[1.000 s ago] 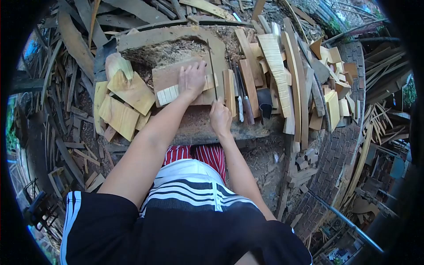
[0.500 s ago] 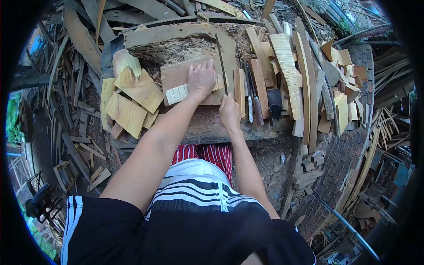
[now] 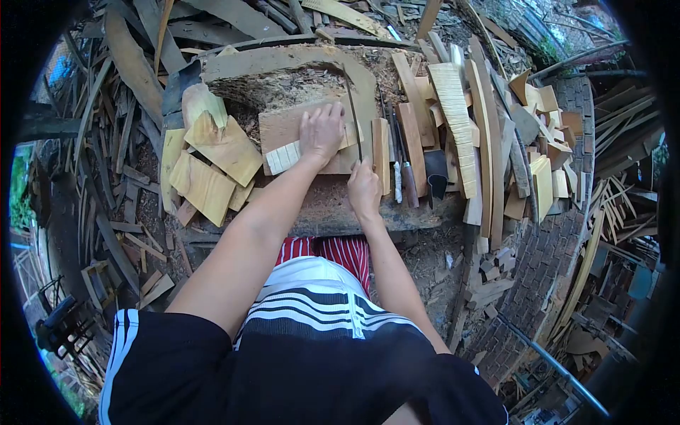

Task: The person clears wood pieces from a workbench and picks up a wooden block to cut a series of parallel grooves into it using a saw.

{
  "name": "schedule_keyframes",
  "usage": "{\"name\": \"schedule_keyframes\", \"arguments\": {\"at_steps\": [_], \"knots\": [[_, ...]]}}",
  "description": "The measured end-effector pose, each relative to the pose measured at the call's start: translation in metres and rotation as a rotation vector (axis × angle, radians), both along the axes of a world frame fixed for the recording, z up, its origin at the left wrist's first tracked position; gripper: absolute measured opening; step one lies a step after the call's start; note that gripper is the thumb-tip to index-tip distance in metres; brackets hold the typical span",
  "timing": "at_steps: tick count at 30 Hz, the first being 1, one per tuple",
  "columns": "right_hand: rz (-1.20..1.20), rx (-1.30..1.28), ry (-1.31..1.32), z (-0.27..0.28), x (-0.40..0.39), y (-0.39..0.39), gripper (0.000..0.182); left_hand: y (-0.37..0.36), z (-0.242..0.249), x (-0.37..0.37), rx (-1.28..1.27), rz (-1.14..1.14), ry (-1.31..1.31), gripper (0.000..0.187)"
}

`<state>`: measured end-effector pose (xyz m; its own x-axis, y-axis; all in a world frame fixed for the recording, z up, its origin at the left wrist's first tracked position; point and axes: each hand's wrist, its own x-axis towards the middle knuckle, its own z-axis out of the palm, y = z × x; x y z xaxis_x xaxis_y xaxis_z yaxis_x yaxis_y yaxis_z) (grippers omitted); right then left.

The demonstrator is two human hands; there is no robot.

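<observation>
My left hand presses down on a pale wooden strip scored with crosswise lines, its fingers curled over it. Underneath lies a flat brown board. The strip's short right end shows beyond my fingers, beside the blade. My right hand is closed around the handle of a saw, whose long, thin, dark blade points away from me. The handle itself is mostly hidden in my fist. The blade crosses close by the strip's right end.
Pale wood offcuts are heaped left of the board. To the right lie a wooden block, tools with slim handles, a dark curved piece and a long notched strip. Scrap wood surrounds the worn bench.
My right hand and the saw have come slightly toward me along the blade's line. My left hand stays on the strip. The whole view has shifted a little.
</observation>
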<state>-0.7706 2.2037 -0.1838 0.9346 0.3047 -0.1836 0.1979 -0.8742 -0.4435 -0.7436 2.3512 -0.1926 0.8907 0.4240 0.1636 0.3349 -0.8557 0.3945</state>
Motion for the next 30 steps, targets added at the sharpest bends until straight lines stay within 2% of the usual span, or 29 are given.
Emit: {"name": "schedule_keyframes", "arguments": {"at_steps": [3, 5, 15, 17, 21, 25, 30], "knots": [[0.009, 0.027, -0.044, -0.001, 0.000, -0.001, 0.036, -0.001, 0.005, -0.006, -0.013, 0.042, -0.068, 0.014], [0.007, 0.018, -0.032, 0.000, -0.001, 0.000, 0.035, -0.001, 0.003, -0.016, 0.107, 0.102, -0.050, 0.012], [0.043, 0.073, -0.011, 0.008, -0.026, -0.025, 0.023, 0.002, 0.008, -0.010, 0.136, 0.043, 0.083, 0.008], [0.054, 0.003, 0.078, 0.019, -0.041, -0.040, 0.023, 0.000, 0.006, -0.012, 0.120, 0.020, 0.080, 0.008], [0.078, 0.063, 0.090, 0.017, -0.006, -0.022, 0.023, 0.001, 0.003, -0.012, 0.107, -0.010, 0.045, 0.007], [0.137, 0.125, -0.005, 0.000, 0.015, -0.005, 0.024, 0.001, 0.005, -0.009, 0.102, 0.001, 0.060, 0.008], [0.102, 0.058, 0.051, 0.026, -0.037, -0.047, 0.028, 0.001, 0.005, -0.012, 0.097, -0.006, 0.084, 0.008]]}}
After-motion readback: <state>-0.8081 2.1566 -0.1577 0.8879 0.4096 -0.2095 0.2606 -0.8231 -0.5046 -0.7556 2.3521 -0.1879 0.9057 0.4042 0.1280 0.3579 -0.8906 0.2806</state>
